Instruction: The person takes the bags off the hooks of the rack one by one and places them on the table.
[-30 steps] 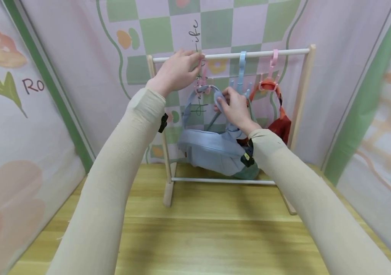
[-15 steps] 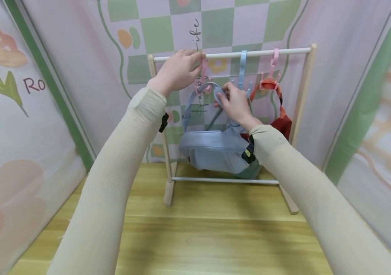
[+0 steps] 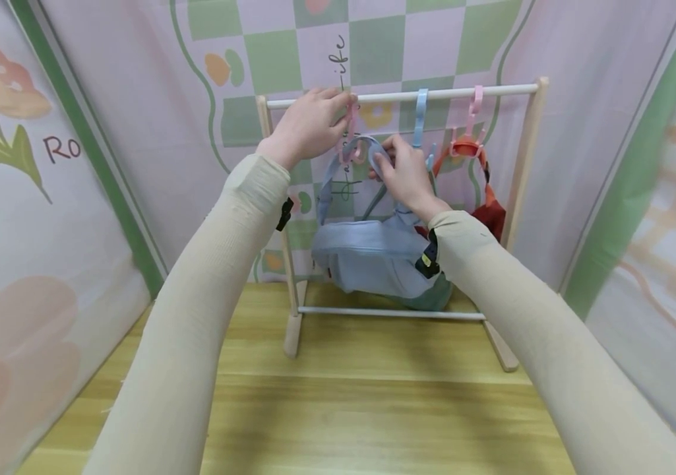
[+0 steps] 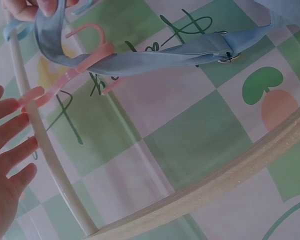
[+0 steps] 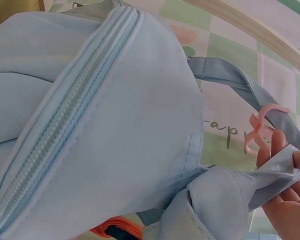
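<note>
My left hand is up at the white rail, its extended fingertips on the rail and against the top of a pink hook. My right hand pinches the strap of a light blue zippered bag between thumb and fingers. In the left wrist view, this strap runs through the prongs of the pink hook and bends back up to the right hand. The bag's body hangs below, above the rack's lower bar. Its right end is partly hidden by my right forearm.
A light blue hook and a second pink hook hang farther right. The second pink hook bears a red bag by its orange strap. A green bag shows behind the blue one. The rack's wooden feet stand on the table.
My right hand has raised the strap slightly, so its loop sits higher at the pink hook. The left hand stays at the hook's top on the rail.
</note>
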`<state>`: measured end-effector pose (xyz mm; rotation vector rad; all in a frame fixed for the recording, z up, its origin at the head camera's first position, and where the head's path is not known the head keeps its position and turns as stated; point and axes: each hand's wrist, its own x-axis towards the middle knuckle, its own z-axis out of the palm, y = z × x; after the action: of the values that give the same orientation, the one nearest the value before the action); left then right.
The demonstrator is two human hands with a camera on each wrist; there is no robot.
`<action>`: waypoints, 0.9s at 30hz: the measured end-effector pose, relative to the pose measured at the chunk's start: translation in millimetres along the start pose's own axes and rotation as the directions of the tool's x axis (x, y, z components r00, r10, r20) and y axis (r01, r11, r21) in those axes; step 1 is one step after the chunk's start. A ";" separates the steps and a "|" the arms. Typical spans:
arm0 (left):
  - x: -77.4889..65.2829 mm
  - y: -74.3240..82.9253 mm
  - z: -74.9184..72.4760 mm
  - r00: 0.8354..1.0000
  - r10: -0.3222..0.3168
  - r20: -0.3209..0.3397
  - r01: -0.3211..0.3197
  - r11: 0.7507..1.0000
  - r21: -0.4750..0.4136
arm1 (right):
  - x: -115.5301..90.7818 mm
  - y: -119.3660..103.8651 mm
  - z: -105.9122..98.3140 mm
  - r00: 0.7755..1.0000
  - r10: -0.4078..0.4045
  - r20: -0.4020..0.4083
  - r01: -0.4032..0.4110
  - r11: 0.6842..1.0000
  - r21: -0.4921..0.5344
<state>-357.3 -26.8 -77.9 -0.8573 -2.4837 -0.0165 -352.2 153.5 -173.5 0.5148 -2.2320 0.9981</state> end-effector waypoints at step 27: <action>0.4 -3.5 1.9 0.999 0.012 -0.036 -0.012 1.000 -0.007 | 2.5 -14.2 -0.7 0.997 -0.056 -0.048 0.058 0.998 0.034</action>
<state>-360.5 -29.0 -78.9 -0.8673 -2.4464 -0.0364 -345.7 144.7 -164.1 0.5617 -2.1494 1.0116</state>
